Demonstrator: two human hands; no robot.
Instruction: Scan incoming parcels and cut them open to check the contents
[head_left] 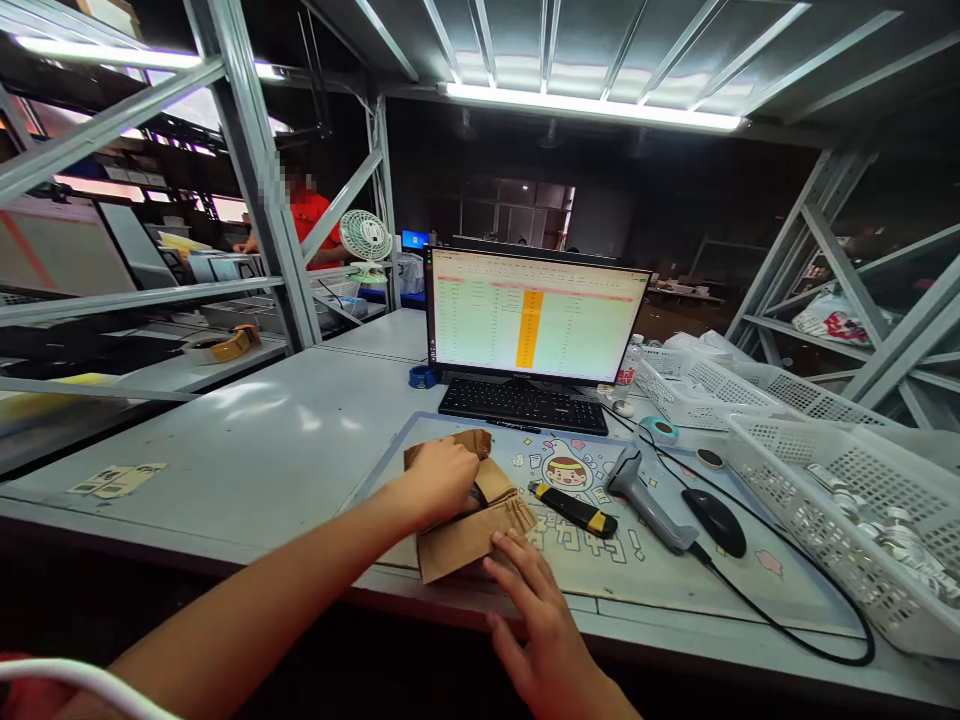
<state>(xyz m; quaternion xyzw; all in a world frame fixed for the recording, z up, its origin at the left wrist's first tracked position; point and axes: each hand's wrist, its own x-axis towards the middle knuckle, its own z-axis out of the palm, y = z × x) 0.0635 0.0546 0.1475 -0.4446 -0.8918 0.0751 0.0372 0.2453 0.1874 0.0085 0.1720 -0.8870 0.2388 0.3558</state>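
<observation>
A small brown cardboard box [463, 543] lies on the printed desk mat with its flaps standing up. Over its far side, my left hand [444, 480] is closed, knuckles up, with the fingertips hidden down in the box. Something dark shows in the gap beside those fingers, too little of it to name. My right hand [534, 610] is open, its fingertips resting against the box's near right corner. Just right of the box lies a yellow and black utility knife [574, 510].
A grey barcode scanner [649, 500] and black mouse [714, 522] lie to the right, their cable looping along the mat. Behind stand a keyboard [521, 405] and monitor [480, 325]. White baskets [780, 450] line the right side. A person in red [319, 225] is beyond the rack.
</observation>
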